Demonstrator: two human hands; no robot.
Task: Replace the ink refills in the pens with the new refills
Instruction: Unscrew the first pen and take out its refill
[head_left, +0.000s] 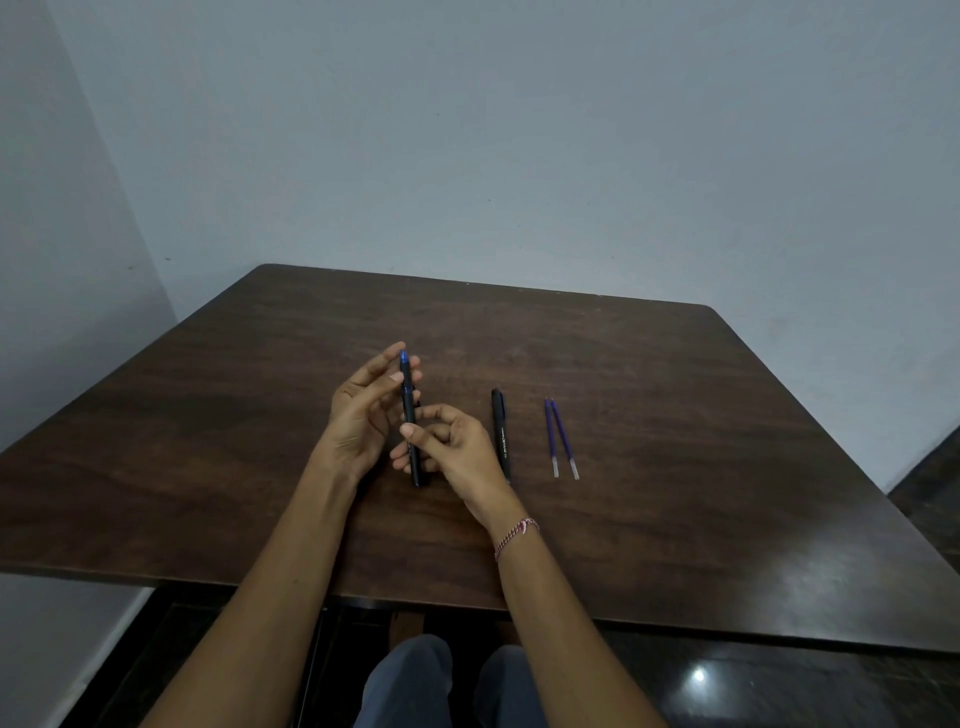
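Observation:
I hold a black pen with a blue tip (409, 410) roughly upright above the brown table (675, 415). My right hand (452, 447) pinches its lower half between thumb and fingers. My left hand (363, 410) cups the upper half, its fingers loosely curled around the cap end. A second black pen (501, 434) lies flat on the table just right of my right hand. Further right, two blue refills (560, 439) with clear ends lie side by side, nearly touching at their far tips.
The table stands against a grey wall with a corner at the left. Its near edge runs above my knees (447, 680). A glossy dark floor (779, 686) shows below right.

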